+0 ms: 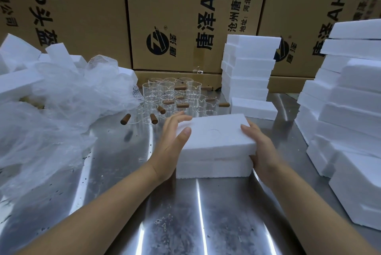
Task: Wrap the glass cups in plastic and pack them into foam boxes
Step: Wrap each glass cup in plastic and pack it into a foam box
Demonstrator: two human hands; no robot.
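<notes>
On the bench (185, 213), foam box (214, 143) sits just in front of the glass cups (175, 98). My left grip (173, 145) is spread flat against the box's left side; right grip (261, 147) is curled round its right end. Lid (214, 131) looks slightly off the base (214, 167): I'd square it first, then press evenly.

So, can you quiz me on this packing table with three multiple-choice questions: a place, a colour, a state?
1. The glass cups stand: A) behind the held foam box B) on the floor C) in a sink.
2. The cup handles are: A) blue B) brown C) green.
3. The held foam box is: A) closed B) open C) snapped in half.
Answers: A, they sit on the table beyond the box; B, the stubs look brown; A, the lid sits flush, held between left hand and right hand.
</notes>
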